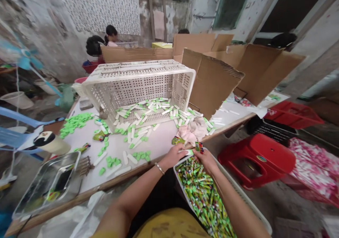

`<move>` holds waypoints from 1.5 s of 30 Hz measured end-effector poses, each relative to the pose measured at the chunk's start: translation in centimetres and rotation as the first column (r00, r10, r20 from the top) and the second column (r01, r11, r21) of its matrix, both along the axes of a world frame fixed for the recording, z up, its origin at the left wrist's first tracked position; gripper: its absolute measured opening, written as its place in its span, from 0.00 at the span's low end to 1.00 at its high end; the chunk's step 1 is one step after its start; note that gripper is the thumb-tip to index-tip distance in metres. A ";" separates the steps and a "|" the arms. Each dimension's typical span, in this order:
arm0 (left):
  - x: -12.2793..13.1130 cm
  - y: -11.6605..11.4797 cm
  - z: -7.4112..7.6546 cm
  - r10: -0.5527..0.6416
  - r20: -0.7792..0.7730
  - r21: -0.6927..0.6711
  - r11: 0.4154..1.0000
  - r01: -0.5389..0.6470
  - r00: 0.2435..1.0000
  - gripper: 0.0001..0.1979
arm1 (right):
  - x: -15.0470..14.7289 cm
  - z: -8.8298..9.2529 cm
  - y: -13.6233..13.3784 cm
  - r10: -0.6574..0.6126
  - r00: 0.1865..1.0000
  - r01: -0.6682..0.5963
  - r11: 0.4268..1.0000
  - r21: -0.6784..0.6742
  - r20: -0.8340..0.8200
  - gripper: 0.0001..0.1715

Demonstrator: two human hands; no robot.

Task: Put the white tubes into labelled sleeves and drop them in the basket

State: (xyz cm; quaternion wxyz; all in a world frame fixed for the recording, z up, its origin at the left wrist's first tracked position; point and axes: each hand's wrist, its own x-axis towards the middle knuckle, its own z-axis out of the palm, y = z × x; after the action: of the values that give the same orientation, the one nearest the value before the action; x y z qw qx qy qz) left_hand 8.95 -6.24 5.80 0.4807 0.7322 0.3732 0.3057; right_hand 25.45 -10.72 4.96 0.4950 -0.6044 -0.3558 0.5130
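Note:
My left hand is closed on a small white tube with a green cap, just above the near edge of the table. Close beside it, my right hand pinches a small colourful printed label. Below both hands stands a pale bin, filled with capped tubes in green and yellow printed wrapping. Another printed label lies on the table by a pink cloth.
A white plastic crate lies on its side, loose white tubes spilling from it. Green caps are heaped leftward, near a metal tray. Cardboard panels stand behind. A red stool is at right. People sit beyond.

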 end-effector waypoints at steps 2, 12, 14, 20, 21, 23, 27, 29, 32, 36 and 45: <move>0.9 -0.5 0.2 0.016 -0.019 0.024 1.000 -0.015 1.000 0.10 | 0.3 -0.2 -0.4 -0.073 0.991 0.071 0.997 -0.025 -0.113 0.20; -0.1 -0.8 -0.8 0.135 -0.041 0.040 0.990 -0.134 0.990 0.15 | 0.3 0.3 -1.9 -0.029 0.853 -0.085 0.977 -0.195 -0.520 0.10; -0.6 -1.1 -0.5 0.137 -0.054 0.033 0.990 -0.136 0.989 0.15 | -1.0 0.1 -2.0 -0.019 0.877 -0.073 0.982 -0.174 -0.480 0.14; -1.7 -2.1 0.7 0.165 -0.099 -0.009 0.986 -0.167 0.981 0.08 | -4.6 -0.8 -1.6 0.046 0.955 -0.058 0.998 -0.031 -0.292 0.18; -1.9 -2.1 0.7 0.169 -0.092 -0.021 0.985 -0.171 0.981 0.07 | -4.9 -0.9 -1.5 0.061 0.967 -0.067 0.998 -0.015 -0.246 0.18; -2.2 -2.2 0.7 0.187 -0.058 -0.049 0.981 -0.190 0.981 0.07 | -5.3 -0.8 -1.4 0.082 0.981 -0.082 0.997 0.007 -0.175 0.19; -2.6 -2.5 0.7 0.281 0.030 -0.158 0.949 -0.273 0.959 0.08 | -5.5 0.1 -1.4 0.105 0.982 -0.092 0.991 0.093 -0.158 0.20; -2.6 -2.8 0.8 0.313 0.044 -0.258 0.921 -0.291 0.949 0.09 | -5.5 0.5 -1.3 0.116 0.980 -0.095 0.987 0.133 -0.163 0.20; -2.6 -3.3 1.0 0.307 0.050 -0.352 0.896 -0.271 0.950 0.12 | -5.7 0.8 -1.3 0.083 0.987 -0.065 0.989 0.131 -0.135 0.19; -3.4 -3.4 1.1 0.236 0.106 -0.268 0.942 -0.200 0.966 0.12 | -5.3 0.5 -1.5 0.045 0.998 -0.037 0.988 0.148 -0.046 0.19; -6.2 -1.8 2.1 0.383 0.070 -0.074 0.923 -0.378 0.921 0.10 | -3.6 1.3 -2.2 0.086 0.976 -0.115 0.984 0.137 0.202 0.16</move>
State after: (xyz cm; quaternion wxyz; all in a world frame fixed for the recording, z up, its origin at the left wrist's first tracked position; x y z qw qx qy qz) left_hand 2.72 -8.00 7.93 0.4488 0.6180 0.4966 0.4123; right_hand 21.88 -12.96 6.26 0.4745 -0.5944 -0.4699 0.4480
